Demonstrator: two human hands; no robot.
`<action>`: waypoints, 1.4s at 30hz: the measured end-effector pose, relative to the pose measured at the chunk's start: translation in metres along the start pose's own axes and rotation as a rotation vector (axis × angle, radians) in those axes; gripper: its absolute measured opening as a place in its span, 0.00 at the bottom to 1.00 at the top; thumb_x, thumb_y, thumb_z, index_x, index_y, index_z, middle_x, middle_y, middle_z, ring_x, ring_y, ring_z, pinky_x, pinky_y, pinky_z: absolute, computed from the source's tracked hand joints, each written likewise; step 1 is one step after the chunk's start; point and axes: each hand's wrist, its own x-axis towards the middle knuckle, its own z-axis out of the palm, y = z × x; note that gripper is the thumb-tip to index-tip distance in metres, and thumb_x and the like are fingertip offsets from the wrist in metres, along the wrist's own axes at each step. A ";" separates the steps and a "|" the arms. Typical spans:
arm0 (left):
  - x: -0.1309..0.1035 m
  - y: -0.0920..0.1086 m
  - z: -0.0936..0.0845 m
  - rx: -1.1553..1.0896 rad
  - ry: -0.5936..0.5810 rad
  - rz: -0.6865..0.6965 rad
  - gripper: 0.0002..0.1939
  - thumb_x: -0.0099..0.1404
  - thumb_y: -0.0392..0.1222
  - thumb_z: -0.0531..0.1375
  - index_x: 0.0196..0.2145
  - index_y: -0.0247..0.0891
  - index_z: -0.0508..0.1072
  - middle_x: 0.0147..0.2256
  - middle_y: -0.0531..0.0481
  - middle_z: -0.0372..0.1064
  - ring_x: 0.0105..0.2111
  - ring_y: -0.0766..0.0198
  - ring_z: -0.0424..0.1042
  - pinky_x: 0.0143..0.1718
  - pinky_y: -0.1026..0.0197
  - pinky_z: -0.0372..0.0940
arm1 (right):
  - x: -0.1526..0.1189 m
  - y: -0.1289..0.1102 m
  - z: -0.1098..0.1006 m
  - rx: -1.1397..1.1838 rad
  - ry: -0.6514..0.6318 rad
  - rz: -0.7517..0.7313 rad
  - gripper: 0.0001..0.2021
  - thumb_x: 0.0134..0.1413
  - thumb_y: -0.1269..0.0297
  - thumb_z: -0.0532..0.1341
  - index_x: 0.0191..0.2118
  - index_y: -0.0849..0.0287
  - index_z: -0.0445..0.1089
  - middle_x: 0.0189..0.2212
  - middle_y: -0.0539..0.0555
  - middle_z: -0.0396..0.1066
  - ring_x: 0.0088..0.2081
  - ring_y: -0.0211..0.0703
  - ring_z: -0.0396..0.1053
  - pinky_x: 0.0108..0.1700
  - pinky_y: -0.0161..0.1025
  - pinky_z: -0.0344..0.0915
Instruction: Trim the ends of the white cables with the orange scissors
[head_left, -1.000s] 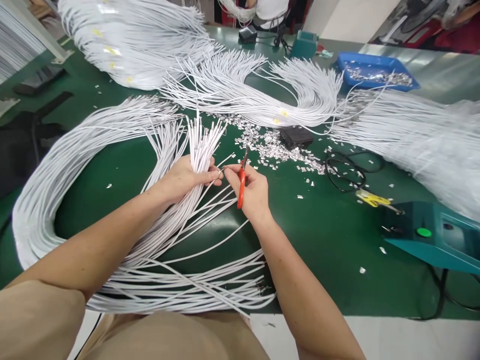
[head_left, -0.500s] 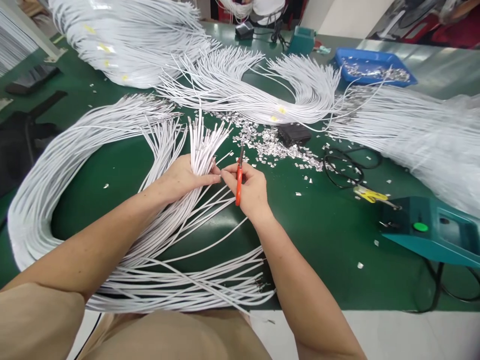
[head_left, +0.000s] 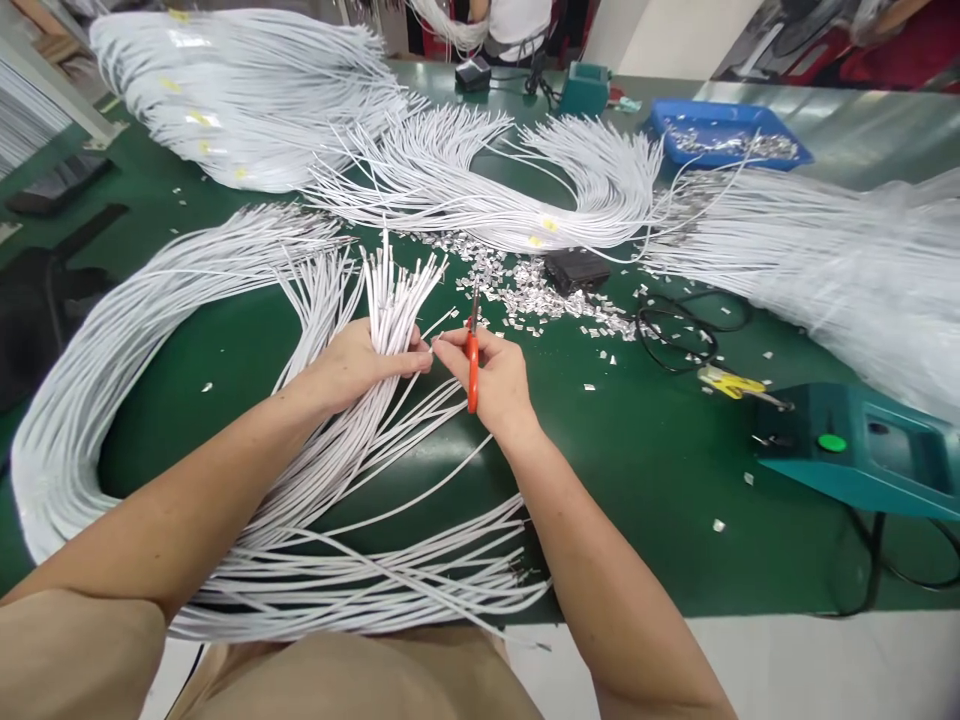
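My left hand (head_left: 360, 360) grips a bundle of white cables (head_left: 394, 290) whose ends fan upward above my fist. The rest of that bundle loops left and back toward me across the green table (head_left: 645, 470). My right hand (head_left: 491, 380) holds orange-handled snips (head_left: 472, 358), blades pointing away from me, and its fingertips pinch a single cable end right beside my left thumb. Both hands touch near the middle of the table.
A heap of small silver cut pieces (head_left: 540, 295) lies just beyond the snips, beside a black box (head_left: 576, 268). More white cable bundles (head_left: 247, 90) fill the far side and right. A teal machine (head_left: 862, 455), yellow tool (head_left: 731, 383), black cord (head_left: 675, 340) and blue tray (head_left: 724, 135) sit to the right.
My hands stay together on the bundle; the right fingertips have closed in against my left thumb on one cable end. The view has shifted slightly.
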 end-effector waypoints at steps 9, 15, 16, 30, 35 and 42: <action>-0.002 0.005 0.007 -0.161 0.058 -0.034 0.18 0.44 0.39 0.72 0.32 0.36 0.71 0.30 0.53 0.73 0.30 0.63 0.73 0.32 0.63 0.65 | 0.007 0.008 -0.018 -0.705 -0.073 -0.050 0.11 0.50 0.56 0.61 0.26 0.58 0.69 0.25 0.49 0.69 0.28 0.38 0.63 0.33 0.36 0.55; -0.001 0.002 0.005 -0.116 0.069 -0.020 0.18 0.45 0.40 0.71 0.33 0.36 0.71 0.31 0.52 0.73 0.31 0.63 0.73 0.34 0.61 0.66 | 0.006 0.006 -0.019 -0.986 -0.161 -0.116 0.12 0.53 0.58 0.59 0.23 0.58 0.65 0.26 0.50 0.68 0.26 0.36 0.61 0.32 0.37 0.51; -0.001 0.001 0.004 -0.105 0.069 -0.016 0.18 0.46 0.40 0.71 0.33 0.36 0.71 0.32 0.51 0.74 0.31 0.63 0.73 0.35 0.61 0.66 | 0.006 0.006 -0.019 -1.007 -0.170 -0.127 0.12 0.54 0.59 0.58 0.23 0.58 0.65 0.26 0.50 0.68 0.26 0.36 0.62 0.32 0.37 0.51; -0.001 0.001 0.004 -0.024 0.073 0.030 0.19 0.45 0.42 0.72 0.33 0.36 0.71 0.30 0.52 0.73 0.32 0.61 0.74 0.38 0.59 0.67 | 0.002 0.005 -0.019 -1.117 -0.188 -0.212 0.12 0.57 0.60 0.57 0.25 0.58 0.68 0.27 0.50 0.70 0.29 0.38 0.65 0.33 0.37 0.51; -0.003 0.004 0.006 -0.116 0.044 0.010 0.19 0.46 0.42 0.71 0.34 0.36 0.69 0.29 0.52 0.74 0.30 0.61 0.75 0.37 0.57 0.68 | 0.002 0.007 -0.019 -1.105 -0.192 -0.204 0.12 0.57 0.59 0.57 0.26 0.57 0.70 0.28 0.51 0.71 0.30 0.39 0.65 0.32 0.37 0.51; -0.002 0.006 0.002 -0.070 -0.038 0.054 0.15 0.51 0.45 0.68 0.33 0.37 0.69 0.28 0.50 0.74 0.29 0.62 0.73 0.37 0.58 0.67 | 0.002 0.006 -0.021 -1.094 -0.214 -0.191 0.12 0.57 0.58 0.57 0.28 0.57 0.72 0.30 0.52 0.72 0.31 0.40 0.66 0.31 0.37 0.51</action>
